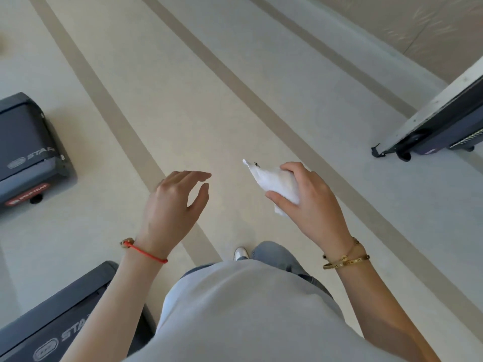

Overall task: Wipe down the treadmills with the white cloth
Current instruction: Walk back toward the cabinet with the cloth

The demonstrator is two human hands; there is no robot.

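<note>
Head view, looking down at a pale floor (235, 87) crossed by tan stripes running diagonally from lower left to upper right.

White cloth (274, 184) bunched in the right hand (311, 202), held in the air above the floor, touching no treadmill. Long axis diagonal, from the lower right inside the palm to the upper left, tapering to a loose pointed corner that sticks out past the fingertips toward the upper left. Plain white, soft, crumpled into a wedge, with a tiny dark speck near the tip and a small fold hanging below the thumb.

Right hand clamped on the cloth, fingers curled over the top and thumb pressed beneath. Gold bracelets (346, 258) around that wrist.

Left hand (175, 207) holding nothing, fingers loosely extended and slightly curved, thumb apart from them, well clear of the cloth. Red string bracelet (146, 253) on that wrist.

Dark grey treadmill end (28, 155) at the left edge, lettered "STAR TRAC". Second treadmill end (60, 317) at the lower left, partly behind the left forearm. Third treadmill (444, 121) at the right edge, with a light side rail.

Grey shirt (248, 309) filling the bottom centre, blue jeans (277, 257) and one white shoe (240, 253) below.
</note>
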